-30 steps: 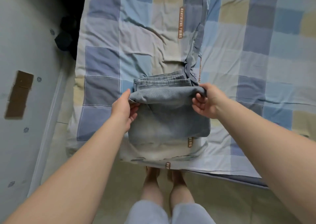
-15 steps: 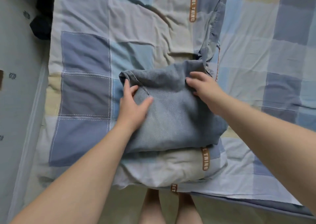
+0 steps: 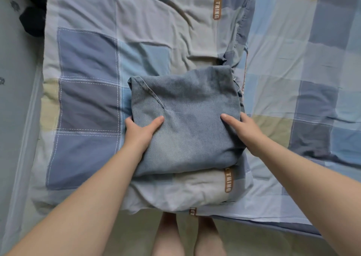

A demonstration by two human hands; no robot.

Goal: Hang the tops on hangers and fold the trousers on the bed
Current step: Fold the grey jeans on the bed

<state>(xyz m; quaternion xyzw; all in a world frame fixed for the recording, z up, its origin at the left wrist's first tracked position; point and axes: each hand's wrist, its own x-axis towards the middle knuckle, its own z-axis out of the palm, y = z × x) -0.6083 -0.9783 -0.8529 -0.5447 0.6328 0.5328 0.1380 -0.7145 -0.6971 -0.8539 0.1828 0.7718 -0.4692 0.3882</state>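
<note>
Gripping folded trousers [image 3: 187, 119], left hand [image 3: 139, 130], right hand [image 3: 241, 127]

Single head cam, looking steeply down, close over bed [image 3: 86, 107] edge

The faded light-blue denim trousers [image 3: 187, 123] lie folded into a thick, roughly square bundle. A stitched seam runs slantwise across the top layer from the far left corner. The bundle rests flat on the bed of blue, grey and beige checked bedding [image 3: 88, 103], close to its near edge. The left hand [image 3: 140, 130] and right hand [image 3: 242, 128] grip its two sides, thumbs on top.
</note>
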